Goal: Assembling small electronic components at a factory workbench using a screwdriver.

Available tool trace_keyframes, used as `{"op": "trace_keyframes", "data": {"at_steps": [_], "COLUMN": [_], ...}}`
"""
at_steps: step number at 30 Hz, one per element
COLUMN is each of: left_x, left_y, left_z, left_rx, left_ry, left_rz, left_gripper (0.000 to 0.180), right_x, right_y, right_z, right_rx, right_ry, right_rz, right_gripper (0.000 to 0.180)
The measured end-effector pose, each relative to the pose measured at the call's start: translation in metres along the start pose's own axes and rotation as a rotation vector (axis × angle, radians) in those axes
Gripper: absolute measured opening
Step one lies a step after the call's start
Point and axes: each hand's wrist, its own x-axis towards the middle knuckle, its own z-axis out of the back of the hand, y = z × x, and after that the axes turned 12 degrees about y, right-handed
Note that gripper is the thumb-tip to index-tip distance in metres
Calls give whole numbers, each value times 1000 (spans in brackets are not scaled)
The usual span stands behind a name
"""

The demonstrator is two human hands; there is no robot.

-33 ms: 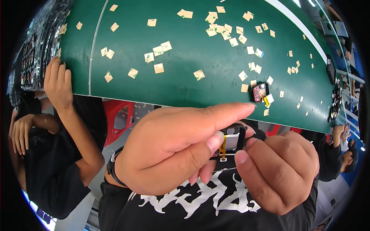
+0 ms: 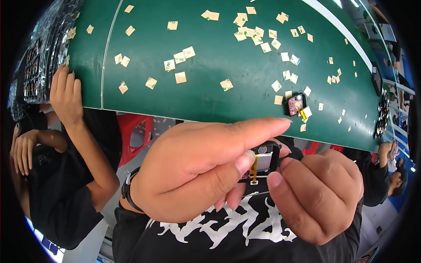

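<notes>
My left hand (image 2: 197, 168) is closed around a small black open device case (image 2: 272, 158) just in front of my shirt. Inside it show a silvery-white block, a round part and a strip of yellow tape or flex with a small white end; a bit of red board peeks out beside my thumb. My fingers cover the rest of the case. Close by its right side, my right hand (image 2: 318, 195) is closed, thumb and forefinger pinched together. Whatever may be between those fingertips is too small to make out; a thin grey line runs toward them from the left.
On the green table (image 2: 144, 48) lie many cream paper squares (image 2: 180, 78). A second open black case (image 2: 296, 104) with red board sits near the table edge. Stacked clear trays (image 2: 39, 65) stand far left, beside a co-worker's hand (image 2: 66, 94). Black parts (image 2: 382, 116) are heaped at right.
</notes>
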Motion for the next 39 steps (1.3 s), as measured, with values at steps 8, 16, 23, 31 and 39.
{"op": "trace_keyframes", "data": {"at_steps": [8, 16, 23, 31, 39], "left_x": [2, 1, 3, 7, -1], "left_y": [4, 8, 14, 20, 27], "left_z": [0, -3, -2, -3, 6], "left_rx": [93, 213, 198, 349, 218], "left_ry": [25, -4, -24, -94, -259], "left_rz": [-15, -33, -66, -133, -95], "left_gripper": [46, 46, 45, 47, 41], "right_x": [-2, 0, -3, -6, -37], "right_y": [-5, 0, -10, -18, -26], "right_z": [-3, -3, -3, -5, 13], "right_rx": [-5, -43, -4, -12, 52], "right_ry": [7, 6, 24, 17, 131], "right_rz": [50, 22, 104, 171, -289], "right_gripper": [29, 30, 29, 30, 29]}}
